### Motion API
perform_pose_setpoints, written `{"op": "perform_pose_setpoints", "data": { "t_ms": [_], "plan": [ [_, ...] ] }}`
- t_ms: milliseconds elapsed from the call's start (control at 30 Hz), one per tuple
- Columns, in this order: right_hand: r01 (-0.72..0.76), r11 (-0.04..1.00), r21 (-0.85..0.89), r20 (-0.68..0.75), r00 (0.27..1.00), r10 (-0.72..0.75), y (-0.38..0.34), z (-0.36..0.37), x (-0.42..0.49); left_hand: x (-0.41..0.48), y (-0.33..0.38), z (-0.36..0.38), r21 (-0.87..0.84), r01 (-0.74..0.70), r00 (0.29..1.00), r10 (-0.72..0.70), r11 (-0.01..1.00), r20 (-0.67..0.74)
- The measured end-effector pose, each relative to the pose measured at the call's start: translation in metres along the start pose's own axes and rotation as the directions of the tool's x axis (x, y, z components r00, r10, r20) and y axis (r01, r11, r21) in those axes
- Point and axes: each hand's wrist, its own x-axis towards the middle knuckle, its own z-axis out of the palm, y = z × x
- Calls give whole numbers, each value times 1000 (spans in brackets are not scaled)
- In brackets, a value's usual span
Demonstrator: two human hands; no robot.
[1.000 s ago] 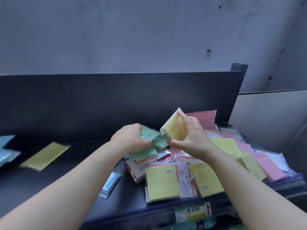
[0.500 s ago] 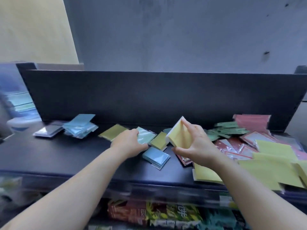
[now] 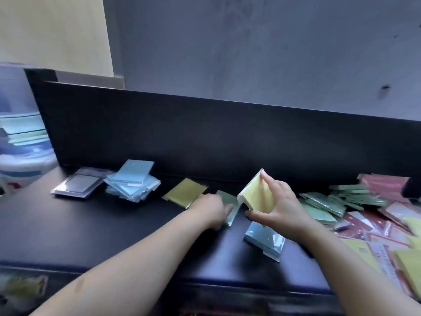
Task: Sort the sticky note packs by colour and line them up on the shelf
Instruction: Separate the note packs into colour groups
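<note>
1. One view only, worn on the person's head, looking forward and down over both forearms onto the dark shelf [image 3: 91, 229].
2. It faces the shelf's back panel [image 3: 205, 137], with the grey wall [image 3: 250, 53] above.
3. Close range, wide-angle: the hands sit mid-frame.
4. The picture is blurred.

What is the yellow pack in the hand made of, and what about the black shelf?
The yellow pack looks like a pad of matte paper sheets: its white edge shows stacked thickness. A clear wrapper is possible but blurred. The black shelf seems to be smooth painted metal or laminate with a dull sheen; I cannot tell which.
</note>
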Motion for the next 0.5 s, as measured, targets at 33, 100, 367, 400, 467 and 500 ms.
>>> {"op": "perform_pose_setpoints", "data": {
  "t_ms": [33, 100, 367, 400, 467, 500],
  "plan": [
    [-12, 1000, -3, 1, 1000, 12, -4, 6, 4, 1, -5, -3, 5, -32, 999, 32, 999, -6],
    [-33, 999, -17, 7, 999, 33, -13, 16, 11, 3, -19, -10, 34, -78, 996, 79, 996, -40],
    [-66, 993, -94, 91, 993, 75, -59, 64, 43, 3, -81, -28, 158, -48, 996, 34, 986, 87],
    [-71, 991, -110, 111, 990, 83, -64, 69, 46, 4, -84, -31, 125, -39, 995, 27, 991, 95],
    [-85, 986, -143, 152, 983, 107, -71, 79, 55, 5, -89, -40, -1, -12, 995, 12, 1000, 98],
    [-96, 983, -155, 170, 978, 122, -73, 83, 59, 5, -91, -44, -74, -3, 995, 10, 997, 96]
  ]
}}
